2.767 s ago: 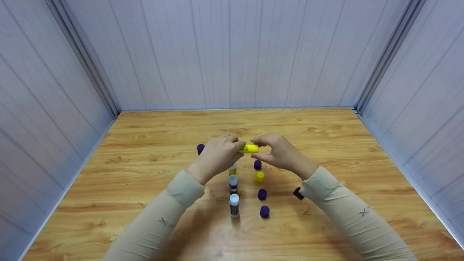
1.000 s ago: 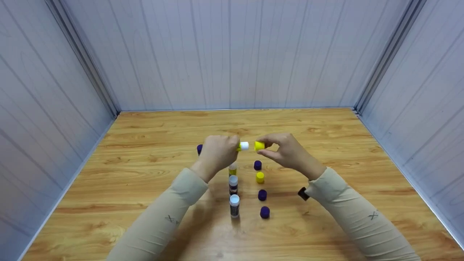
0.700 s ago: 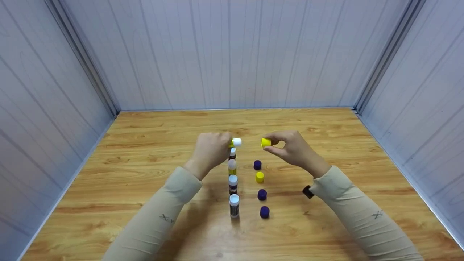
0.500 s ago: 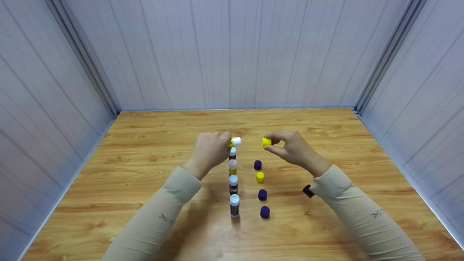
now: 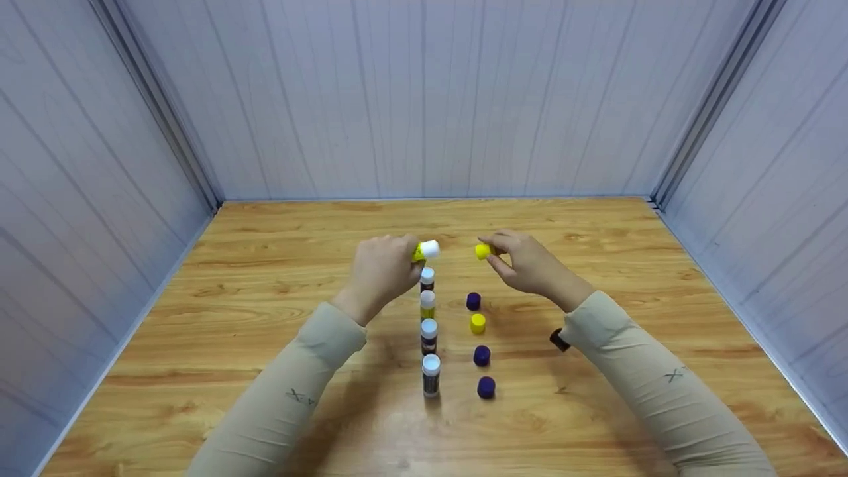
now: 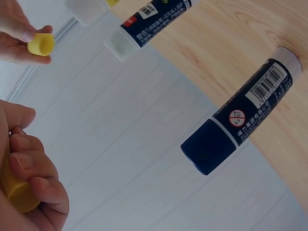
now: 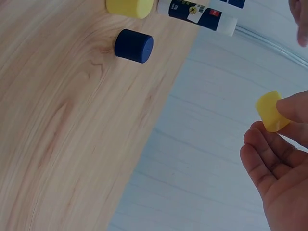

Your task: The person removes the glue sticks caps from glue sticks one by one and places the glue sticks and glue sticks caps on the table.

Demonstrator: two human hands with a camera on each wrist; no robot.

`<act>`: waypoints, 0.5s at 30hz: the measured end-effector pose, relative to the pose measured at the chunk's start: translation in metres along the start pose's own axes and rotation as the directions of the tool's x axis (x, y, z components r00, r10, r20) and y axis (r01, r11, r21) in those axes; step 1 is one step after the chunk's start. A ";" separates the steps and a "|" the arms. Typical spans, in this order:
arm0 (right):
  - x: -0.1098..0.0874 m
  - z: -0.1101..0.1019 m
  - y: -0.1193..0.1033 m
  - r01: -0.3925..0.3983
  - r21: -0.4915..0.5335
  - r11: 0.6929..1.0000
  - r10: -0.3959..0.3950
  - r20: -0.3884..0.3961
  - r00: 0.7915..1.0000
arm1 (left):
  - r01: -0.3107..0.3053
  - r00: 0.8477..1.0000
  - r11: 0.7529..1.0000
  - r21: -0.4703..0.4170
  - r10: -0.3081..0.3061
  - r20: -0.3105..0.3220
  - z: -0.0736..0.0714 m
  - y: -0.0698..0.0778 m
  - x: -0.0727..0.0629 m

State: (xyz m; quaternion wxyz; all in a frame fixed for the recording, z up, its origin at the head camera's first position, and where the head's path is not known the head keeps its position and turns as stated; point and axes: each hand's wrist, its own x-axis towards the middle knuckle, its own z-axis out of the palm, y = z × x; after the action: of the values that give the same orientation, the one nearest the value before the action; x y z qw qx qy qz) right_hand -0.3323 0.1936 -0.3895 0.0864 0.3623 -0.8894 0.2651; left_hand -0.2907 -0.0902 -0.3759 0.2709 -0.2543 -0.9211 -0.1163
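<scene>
My left hand [image 5: 383,273] grips a yellow glue stick [image 5: 424,250], held sideways above the table with its white end pointing right. In the left wrist view the yellow glue stick [image 6: 20,193] lies within the curled fingers. My right hand [image 5: 533,266] pinches a yellow cap [image 5: 483,252] between thumb and fingertips, a short gap away from the stick. In the right wrist view the other fingers extend below the yellow cap [image 7: 272,111]. Uncapped glue sticks [image 5: 431,377] stand upright in a row beneath the hands, several in number.
Beside the row of sticks lie dark blue caps [image 5: 481,356] and a yellow cap [image 5: 477,323], in a parallel line to the right. A capped dark blue glue stick [image 6: 240,110] stands near the left hand. Pale panel walls [image 5: 424,99] bound the wooden table [image 5: 265,278].
The yellow cap has come off the yellow glue stick, baring its white end. The hands have drawn apart and shifted slightly farther from the person. Sticks and caps on the table keep their places.
</scene>
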 end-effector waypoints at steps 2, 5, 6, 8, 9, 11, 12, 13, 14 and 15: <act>0.004 0.002 0.003 -0.023 -0.016 1.000 0.024 0.031 0.999 | 0.020 1.000 0.999 -0.043 -0.020 -0.002 -0.001 0.000 0.000; 0.010 0.006 0.005 -0.061 -0.035 0.998 0.064 0.064 0.996 | 0.056 0.998 0.993 -0.100 -0.056 0.008 -0.002 0.000 0.000; 0.011 0.008 0.006 -0.074 -0.039 0.996 0.077 0.072 0.994 | 0.071 0.997 0.990 -0.118 -0.070 0.017 -0.002 0.000 0.000; 0.015 0.012 0.008 -0.090 -0.049 0.995 0.094 0.083 0.992 | 0.101 0.995 0.983 -0.154 -0.098 0.027 -0.002 0.000 0.001; 0.016 0.014 0.009 -0.096 -0.050 0.994 0.101 0.090 0.991 | 0.113 0.994 0.979 -0.168 -0.109 0.030 -0.003 0.000 0.001; 0.019 0.017 0.011 -0.101 -0.057 0.993 0.106 0.103 0.989 | 0.134 0.991 0.971 -0.198 -0.130 0.032 -0.003 0.000 0.002; 0.020 0.019 0.012 -0.102 -0.061 0.993 0.108 0.110 0.988 | 0.144 0.990 0.966 -0.214 -0.140 0.032 -0.004 0.000 0.002; 0.021 0.021 0.013 -0.101 -0.069 0.992 0.109 0.118 0.987 | 0.153 0.988 0.961 -0.232 -0.150 0.032 -0.004 0.001 0.002; 0.023 0.022 0.014 -0.107 -0.072 0.992 0.115 0.127 0.985 | 0.161 0.987 0.955 -0.249 -0.157 0.033 -0.005 0.000 0.003; 0.024 0.023 0.015 -0.111 -0.078 0.991 0.121 0.136 0.983 | 0.168 0.986 0.950 -0.264 -0.164 0.036 -0.005 0.000 0.003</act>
State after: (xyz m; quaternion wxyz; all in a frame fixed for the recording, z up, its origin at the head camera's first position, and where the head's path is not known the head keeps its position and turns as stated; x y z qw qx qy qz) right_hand -0.3590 0.1756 -0.4072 0.0208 0.3245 -0.9215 0.2122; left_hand -0.2903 -0.0906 -0.3699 0.2172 -0.2108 -0.9171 -0.2594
